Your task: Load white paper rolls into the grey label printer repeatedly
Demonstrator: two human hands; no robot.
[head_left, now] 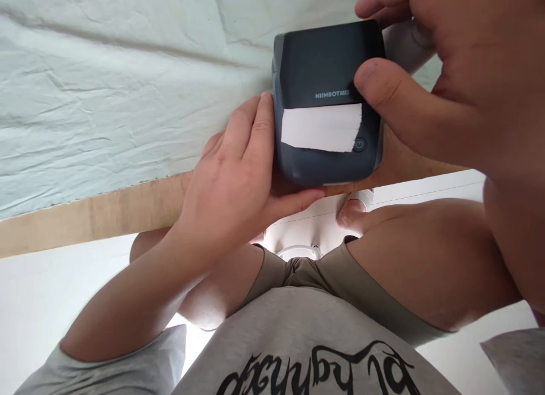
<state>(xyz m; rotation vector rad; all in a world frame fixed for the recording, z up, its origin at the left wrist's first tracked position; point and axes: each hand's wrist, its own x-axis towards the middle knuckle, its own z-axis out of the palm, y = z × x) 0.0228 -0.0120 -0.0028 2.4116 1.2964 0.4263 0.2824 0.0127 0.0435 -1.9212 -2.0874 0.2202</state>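
A dark NIIMBOT label printer (330, 63) rests near the front edge of the table, upper middle of the view. A piece of white paper (321, 128) with a ragged right edge lies over its front, beside the power button. My left hand (244, 162) is wrapped round the printer's left side and lower front corner. At the upper right, my right hand (443, 71) has its thumb on the printer's right side and its fingers behind, partly hidden. Something greyish and smooth shows under the right palm, too hidden to name.
A wrinkled pale green cloth (106, 100) covers the tabletop, with a bare wooden edge (93, 213) along its front. Below the edge are my legs, shorts and grey shirt, close to the table. White floor shows beneath.
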